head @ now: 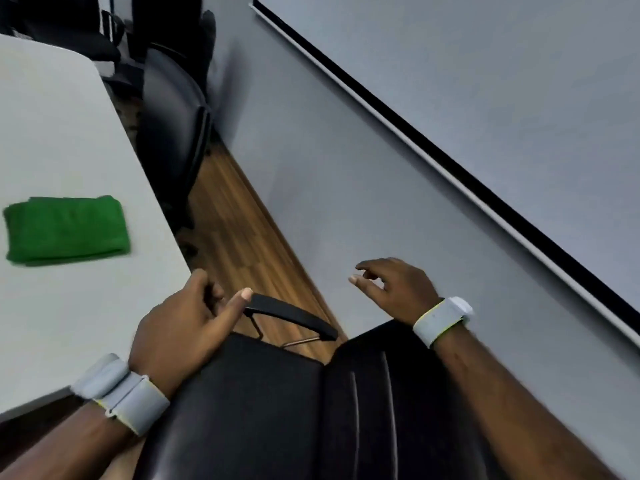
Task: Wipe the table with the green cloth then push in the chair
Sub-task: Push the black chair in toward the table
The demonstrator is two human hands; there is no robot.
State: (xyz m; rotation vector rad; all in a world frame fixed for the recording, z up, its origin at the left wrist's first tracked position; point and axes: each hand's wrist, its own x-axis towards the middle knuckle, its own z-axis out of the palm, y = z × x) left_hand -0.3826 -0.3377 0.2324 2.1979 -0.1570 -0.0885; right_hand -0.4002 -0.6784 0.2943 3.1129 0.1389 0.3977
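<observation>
The cloth lay folded on the table, left of both hands and touched by neither. The chair stood near, just right of the table's edge. The left hand hovered by the armrest, fingers loosely spread and gripping nothing; the right hand hung open above the chair back. The push seemed the step in hand: best to take armrest and back together and drive the chair squarely leftward. The wall ran close on the right, another chair stood farther along, and only a narrow strip of floor lay between.
</observation>
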